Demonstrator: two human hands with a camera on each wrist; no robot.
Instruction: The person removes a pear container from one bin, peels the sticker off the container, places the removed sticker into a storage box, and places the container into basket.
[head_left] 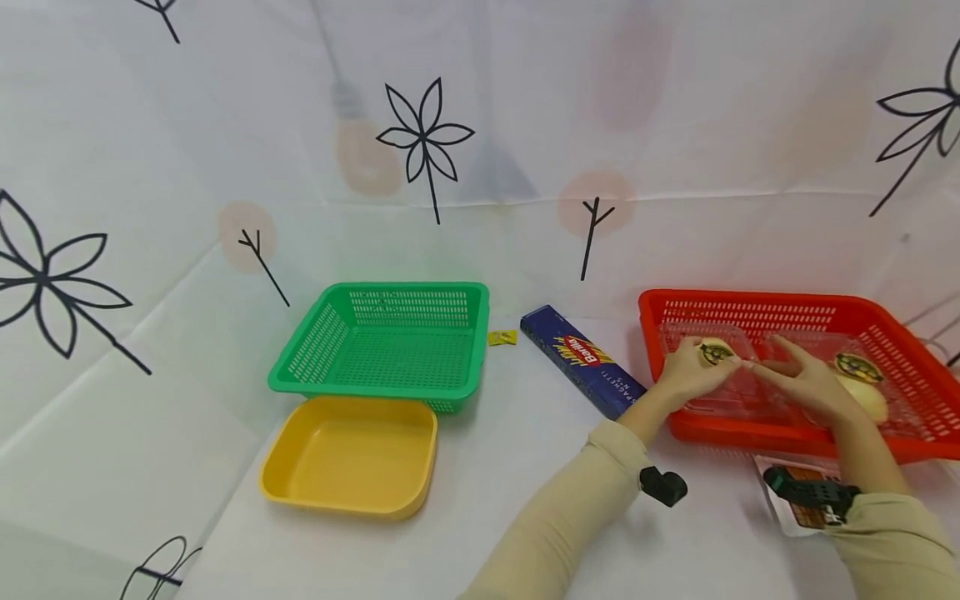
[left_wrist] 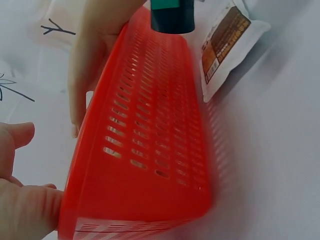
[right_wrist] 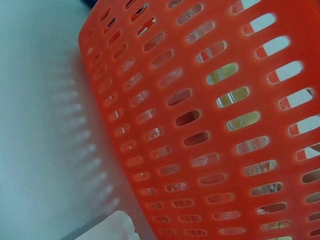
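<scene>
Head view bright, evenly lit; right wrist dimmer, slotted shadow beside red basket.

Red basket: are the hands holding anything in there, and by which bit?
It can't be told: the left hand and right hand are over the clear packaging in the red basket, but no grip shows clearly.

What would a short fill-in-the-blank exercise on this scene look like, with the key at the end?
1. The rectangular yellow plastic tray stands just in front of the ____ rectangular plastic basket.
2. The left hand and the right hand both reach into the ____ perforated basket, which holds clear plastic containers.
3. The long cardboard spaghetti box between the two baskets is coloured ____.
4. In the head view, the flat white-and-brown packet is partly hidden by the ____ wrist.

Missing words: green; red; blue; right.
</scene>
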